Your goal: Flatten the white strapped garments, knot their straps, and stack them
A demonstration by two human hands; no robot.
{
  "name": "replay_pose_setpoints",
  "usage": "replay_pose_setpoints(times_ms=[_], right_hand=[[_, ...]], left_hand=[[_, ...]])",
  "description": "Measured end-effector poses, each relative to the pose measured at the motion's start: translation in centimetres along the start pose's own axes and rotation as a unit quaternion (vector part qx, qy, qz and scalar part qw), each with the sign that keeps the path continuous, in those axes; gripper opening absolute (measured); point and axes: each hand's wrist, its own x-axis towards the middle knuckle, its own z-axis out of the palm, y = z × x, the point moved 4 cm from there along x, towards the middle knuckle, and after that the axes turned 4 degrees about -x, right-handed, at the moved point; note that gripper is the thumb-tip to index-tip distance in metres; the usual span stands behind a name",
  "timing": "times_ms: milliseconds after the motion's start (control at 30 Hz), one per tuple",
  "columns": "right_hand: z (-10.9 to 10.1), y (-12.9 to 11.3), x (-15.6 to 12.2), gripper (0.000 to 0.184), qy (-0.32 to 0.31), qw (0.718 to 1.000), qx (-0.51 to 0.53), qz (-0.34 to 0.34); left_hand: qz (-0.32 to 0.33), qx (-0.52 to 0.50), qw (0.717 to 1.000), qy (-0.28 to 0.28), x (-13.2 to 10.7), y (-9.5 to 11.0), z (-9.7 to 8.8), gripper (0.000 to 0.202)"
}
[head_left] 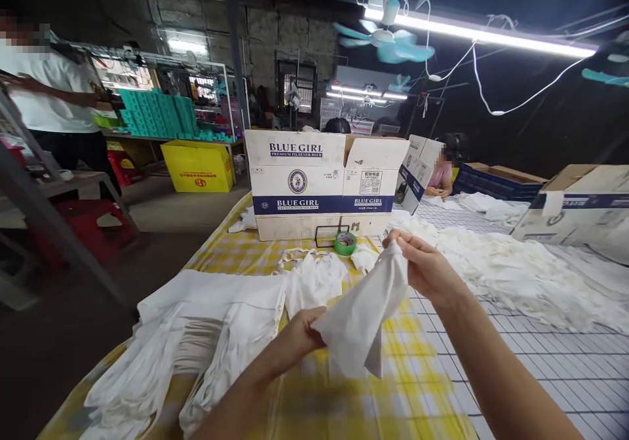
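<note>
Between my two hands a white piece of cloth hangs above the yellow checked tablecloth. My left hand pinches its lower left corner. Higher up, my right hand grips the top edge, fingers closed. What kind of garment or piece it is, I cannot tell. To the left lies a thick stack of white cloth pieces with long strips drooping toward me. A crumpled white piece with a strap rests just beyond my left hand.
A Blue Girl beer carton stands upright behind the cloth, with a roll of green tape and a black wire frame before it. A white heap of cloth spreads at right. Another person sits beyond; one stands at left.
</note>
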Motion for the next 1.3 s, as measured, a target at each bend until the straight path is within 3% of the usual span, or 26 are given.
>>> replay_pose_setpoints(times_ms=[100,167,233,300,400,500,600,700,800,900,1000,1133,1167,1267,1300], right_hand=[[-3.2,2.0,-0.9,0.021,0.089,0.996,-0.005,0.003],[-4.9,5.0,-1.3,0.023,0.121,0.990,-0.067,0.028],[-6.2,9.0,-2.2,0.026,0.133,0.965,-0.206,0.089],[-6.9,13.2,-3.6,0.023,0.133,0.918,-0.338,0.159],[-6.4,17.8,-6.1,0.007,0.145,0.882,-0.409,0.182],[-3.7,20.0,-7.8,0.004,0.131,0.874,-0.442,0.153],[0.6,21.2,-7.8,0.008,0.080,0.878,-0.460,0.103],[4.5,22.2,-7.4,0.019,0.021,0.876,-0.479,0.046],[5.7,23.3,-7.0,0.004,0.001,0.884,-0.465,0.043],[4.0,23.2,-6.4,0.010,0.015,0.897,-0.439,0.057],[0.6,21.8,-5.8,0.010,0.061,0.906,-0.414,0.071],[-3.4,19.7,-5.8,0.013,0.139,0.904,-0.395,0.086],[-4.0,19.4,-6.0,0.013,0.155,0.903,-0.391,0.088],[-4.6,19.2,-6.7,0.016,0.182,0.903,-0.378,0.092],[-4.5,19.2,-6.9,0.017,0.185,0.904,-0.374,0.094]], left_hand=[[-0.020,-0.085,0.995,0.055,-1.0,0.5,-0.5,0.028],[-0.039,-0.090,0.992,0.080,-0.8,-0.4,-0.9,0.031],[-0.056,-0.034,0.993,0.095,-0.1,-2.4,-1.2,0.033],[-0.078,0.079,0.986,0.126,0.5,-5.4,-1.7,0.030],[-0.110,0.244,0.946,0.181,0.6,-9.9,-2.7,0.020],[-0.107,0.329,0.912,0.221,-0.2,-12.1,-3.0,0.029],[-0.086,0.380,0.890,0.235,-1.4,-12.0,-1.8,0.028],[-0.096,0.415,0.882,0.201,-3.2,-11.3,0.0,0.032],[-0.143,0.435,0.877,0.143,-5.2,-11.4,1.0,0.034],[-0.199,0.454,0.864,0.089,-6.7,-11.9,0.7,0.018],[-0.229,0.483,0.842,0.069,-7.1,-11.6,0.5,0.009],[-0.131,0.533,0.826,0.125,-7.2,-8.6,2.9,0.011],[-0.103,0.523,0.839,0.107,-7.4,-8.0,4.2,0.011],[-0.064,0.394,0.913,-0.077,-7.9,-7.5,8.2,0.013],[-0.060,0.356,0.926,-0.109,-8.0,-7.5,8.9,0.014]])
